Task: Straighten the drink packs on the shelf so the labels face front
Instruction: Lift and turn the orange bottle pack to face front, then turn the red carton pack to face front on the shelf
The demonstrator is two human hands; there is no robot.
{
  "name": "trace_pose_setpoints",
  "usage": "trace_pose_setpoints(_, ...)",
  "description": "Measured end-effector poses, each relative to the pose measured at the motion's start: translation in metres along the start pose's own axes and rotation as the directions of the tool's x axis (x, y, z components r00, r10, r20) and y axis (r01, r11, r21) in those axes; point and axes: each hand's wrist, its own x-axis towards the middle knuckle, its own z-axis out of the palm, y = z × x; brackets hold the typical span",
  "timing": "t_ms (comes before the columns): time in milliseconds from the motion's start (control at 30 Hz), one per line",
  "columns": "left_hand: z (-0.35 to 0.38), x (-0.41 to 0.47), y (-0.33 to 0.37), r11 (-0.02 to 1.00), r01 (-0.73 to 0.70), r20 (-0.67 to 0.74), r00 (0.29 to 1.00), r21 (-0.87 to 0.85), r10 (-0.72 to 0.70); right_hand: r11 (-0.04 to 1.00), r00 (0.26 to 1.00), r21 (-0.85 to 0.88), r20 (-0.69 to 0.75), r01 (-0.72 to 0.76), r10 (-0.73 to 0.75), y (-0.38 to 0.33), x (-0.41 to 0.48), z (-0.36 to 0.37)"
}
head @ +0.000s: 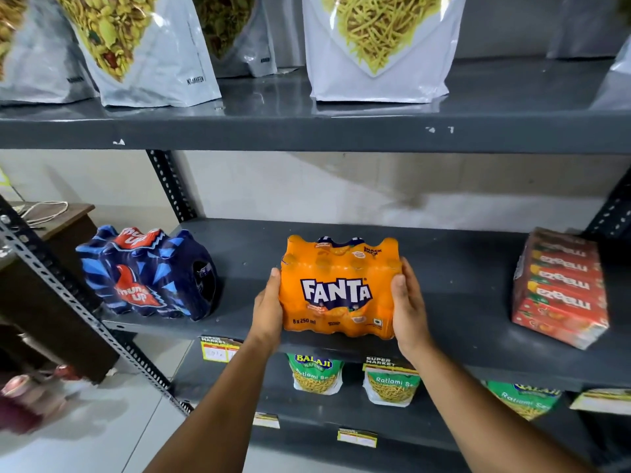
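Both hands, left [268, 310] and right [408, 307], clamp the Fanta pack [338, 288] at the shelf [461, 288] front edge, label forward, bare shelf either side.

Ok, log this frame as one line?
left hand: holds pack's left side | right hand: holds right side | orange shrink-wrapped Fanta pack: label front | blue Thums Up pack: angled

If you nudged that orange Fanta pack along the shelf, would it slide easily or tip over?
The Fanta pack likely slides rather than tips: it sits broad and low on the shelf. Its glossy shrink-wrap looks slippery, which may be why the left hand and right hand clamp both ends. The 8 x 250 ml label suggests it is fairly heavy.
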Motion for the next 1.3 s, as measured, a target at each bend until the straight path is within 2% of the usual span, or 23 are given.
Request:
trace_pose_setpoints(233,0.003,0.002,-0.006,0.999,0.025,-0.088,0.996,-0.035,-0.028,1.000,0.999,-0.007,-0.028,-0.027,0.027,-0.002,-0.005,0.004)
trace_pose_setpoints(367,0.004,0.007,-0.007,1.000,0.006,-0.085,0.996,-0.020,-0.008,0.998,0.997,-0.048,0.062,-0.044,0.047,-0.011,-0.001,-0.008)
trace_pose_setpoints(433,0.004,0.005,-0.005,0.999,-0.019,-0.090,0.996,0.043,0.023,0.992,0.998,-0.125,0.057,-0.023,0.031,-0.019,0.006,-0.023)
trace_pose_setpoints(500,0.006,0.001,0.004,0.994,-0.084,-0.152,0.984,0.069,0.093,0.961,0.999,-0.274,-0.004,0.038,-0.041,-0.035,0.020,-0.042)
trace_pose_setpoints(567,0.013,-0.006,0.028,0.963,-0.228,-0.270,0.927,0.142,0.260,0.929,0.994,-0.360,-0.041,0.082,-0.104,-0.054,0.046,-0.066)
trace_pose_setpoints(667,0.046,-0.033,0.068,0.807,-0.486,-0.304,0.755,0.335,0.581,0.828,0.989,-0.556,-0.068,0.073,-0.133,-0.080,0.092,-0.119)
trace_pose_setpoints(767,0.105,-0.069,0.074,0.580,-0.622,-0.174,0.589,0.527,0.789,0.660,0.989,-0.751,-0.089,0.014,-0.121,-0.091,0.123,-0.181)
trace_pose_setpoints(833,0.166,-0.094,0.059,0.430,-0.713,0.025,0.530,0.553,0.848,0.568,0.992,-0.823,-0.086,-0.018,-0.093,-0.094,0.137,-0.225)
trace_pose_setpoints(867,0.196,-0.102,0.045,0.390,-0.750,0.132,0.530,0.535,0.838,0.526,0.993,-0.850,-0.079,-0.022,-0.085,-0.094,0.143,-0.244)
trace_pose_setpoints(900,0.225,-0.109,0.032,0.412,-0.760,0.227,0.576,0.503,0.785,0.493,0.994,-0.869,-0.076,-0.029,-0.074,-0.094,0.149,-0.260)
trace_pose_setpoints(933,0.258,-0.116,0.017,0.507,-0.724,0.286,0.667,0.467,0.688,0.474,0.995,-0.879,-0.080,-0.045,-0.054,-0.096,0.155,-0.278)
trace_pose_setpoints(967,0.287,-0.122,0.002,0.653,-0.620,0.311,0.784,0.436,0.537,0.454,0.996,-0.889,-0.083,-0.062,-0.027,-0.097,0.160,-0.291)
trace_pose_setpoints(1000,0.317,-0.128,-0.012,0.806,-0.432,0.297,0.896,0.405,0.330,0.427,0.997,-0.901,-0.079,-0.073,0.004,-0.099,0.167,-0.305)
trace_pose_setpoints(1033,0.340,-0.131,-0.025,0.915,-0.214,0.264,0.956,0.343,0.124,0.402,0.996,-0.912,-0.075,-0.084,0.038,-0.098,0.172,-0.313)
trace_pose_setpoints(1067,0.361,-0.134,-0.035,0.964,-0.039,0.221,0.975,0.263,-0.020,0.377,0.995,-0.922,-0.067,-0.091,0.076,-0.098,0.177,-0.319)
trace_pose_setpoints(1100,0.380,-0.134,-0.046,0.979,0.066,0.163,0.982,0.191,-0.098,0.350,0.992,-0.932,-0.051,-0.090,0.119,-0.098,0.181,-0.323)
trace_pose_setpoints(1200,0.414,-0.134,-0.057,0.977,0.199,-0.027,0.980,0.076,-0.198,0.274,0.984,-0.961,0.010,-0.039,0.177,-0.095,0.191,-0.331)
trace_pose_setpoints(1300,0.427,-0.128,-0.059,0.951,0.300,-0.131,0.948,0.077,-0.289,0.273,0.971,-0.960,0.006,-0.061,0.240,-0.095,0.199,-0.335)
